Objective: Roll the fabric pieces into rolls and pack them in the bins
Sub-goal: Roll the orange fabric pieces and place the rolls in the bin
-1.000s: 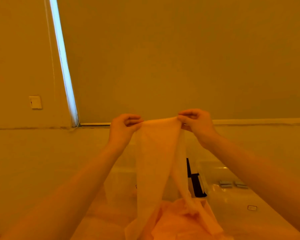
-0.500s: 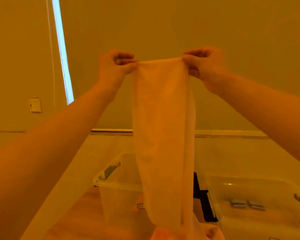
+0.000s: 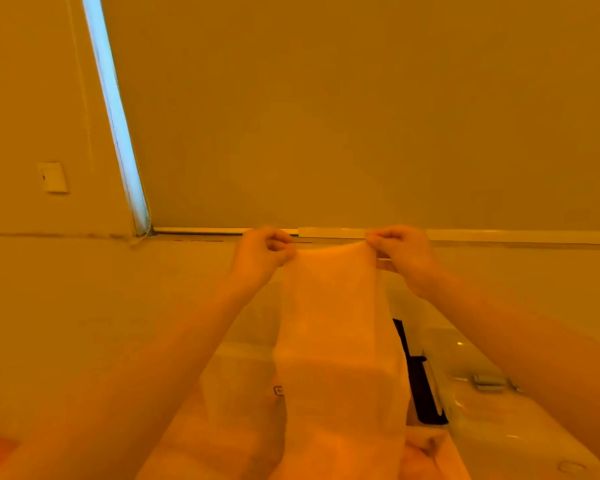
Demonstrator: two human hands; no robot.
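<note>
Both arms reach out at chest height: the left hand and the right hand each pinch a top corner of a sheer fabric piece, which hangs straight down between them, in front of two clear plastic bins below.

Two hands were up, the left hand and the right hand. One fabric piece hung between them. Two clear bins stood below: one left bin behind the fabric, one right bin. One wall plate sat far left.
</note>
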